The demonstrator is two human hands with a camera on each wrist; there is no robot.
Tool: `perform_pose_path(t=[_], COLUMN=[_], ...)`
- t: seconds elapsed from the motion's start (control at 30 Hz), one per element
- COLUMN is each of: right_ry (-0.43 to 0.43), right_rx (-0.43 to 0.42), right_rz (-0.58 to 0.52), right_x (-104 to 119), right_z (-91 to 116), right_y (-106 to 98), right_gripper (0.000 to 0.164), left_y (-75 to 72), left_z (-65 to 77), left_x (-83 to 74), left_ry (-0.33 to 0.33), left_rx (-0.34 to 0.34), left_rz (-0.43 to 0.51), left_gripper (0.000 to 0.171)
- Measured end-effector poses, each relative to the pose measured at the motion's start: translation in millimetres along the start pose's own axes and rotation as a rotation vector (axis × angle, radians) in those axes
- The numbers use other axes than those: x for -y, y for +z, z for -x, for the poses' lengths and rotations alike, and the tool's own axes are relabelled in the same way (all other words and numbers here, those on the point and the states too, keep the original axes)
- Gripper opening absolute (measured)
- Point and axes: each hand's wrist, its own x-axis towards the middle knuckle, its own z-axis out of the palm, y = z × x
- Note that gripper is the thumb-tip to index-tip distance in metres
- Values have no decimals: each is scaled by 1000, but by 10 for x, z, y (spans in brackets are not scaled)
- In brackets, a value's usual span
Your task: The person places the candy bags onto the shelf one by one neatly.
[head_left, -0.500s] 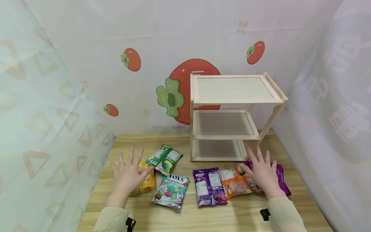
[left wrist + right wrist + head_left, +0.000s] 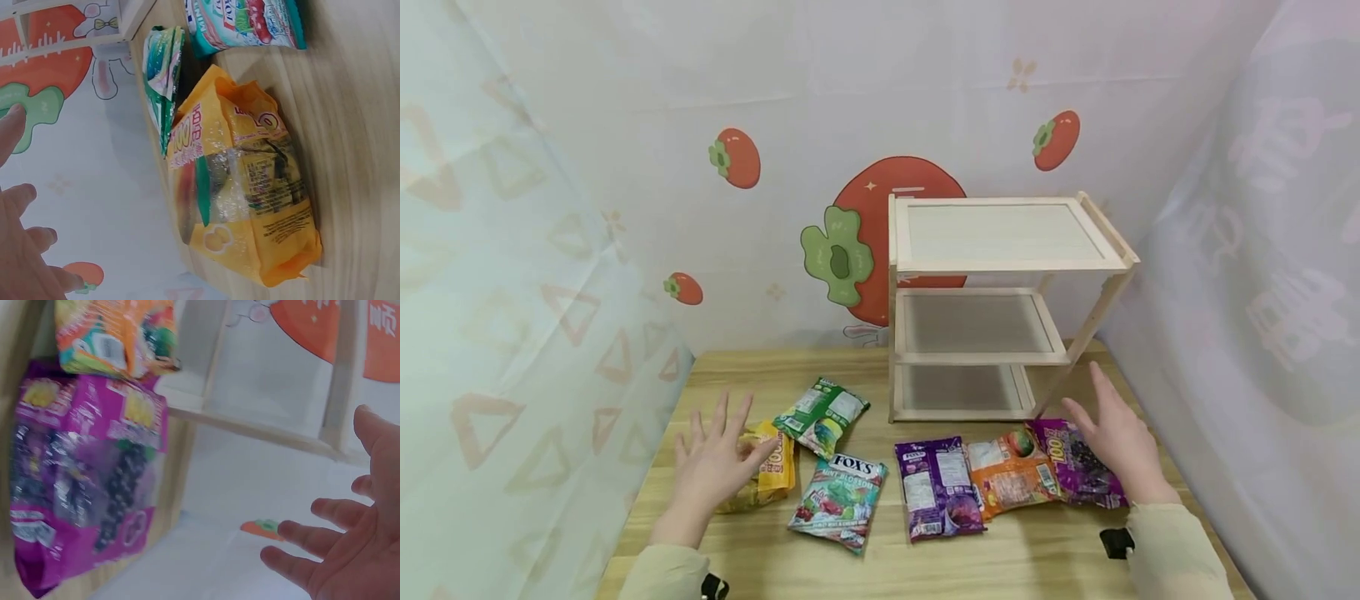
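My left hand [image 2: 711,467] hovers with spread fingers above a yellow candy bag [image 2: 775,457] at the left; the left wrist view shows this bag [image 2: 240,187] apart from the fingers. On the right, my right hand [image 2: 1122,442] is held up beside a purple grape candy bag [image 2: 1078,462], holding nothing. Between the hands lie a green candy bag [image 2: 822,415], a teal FOX'S mint bag [image 2: 840,502], a dark purple FOX'S bag [image 2: 937,487] and an orange candy bag [image 2: 1011,475], which touches the grape bag.
A pale wooden three-tier shelf [image 2: 1011,233] stands at the back right of the wooden table [image 2: 880,575]. Printed cloth walls [image 2: 625,125] enclose the table at the back and both sides.
My right hand has shifted right and turned sideways, uncovering more of the grape bag. My left hand has moved slightly left and down. The bags stay in place.
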Motion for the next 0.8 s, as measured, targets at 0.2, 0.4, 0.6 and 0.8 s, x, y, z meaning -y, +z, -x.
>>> perform_pose_path(t=[0.2, 0.4, 0.6, 0.8], right_ry=[-18, -85, -113, -95], right_rx=[-22, -120, -172, -173], right_rz=[-123, -263, -330, -351], right_x=[-2, 73, 168, 222], right_z=[-186, -366, -446, -529], right_y=[-203, -408, -537, -574], right_gripper=[76, 69, 62, 58], left_y=[40, 118, 226, 287], left_z=[58, 117, 175, 209], left_x=[136, 262, 419, 532], left_ry=[-54, -122, -185, -195], left_rx=[89, 201, 296, 320], left_rz=[55, 99, 126, 137], left_gripper=[88, 93, 98, 95])
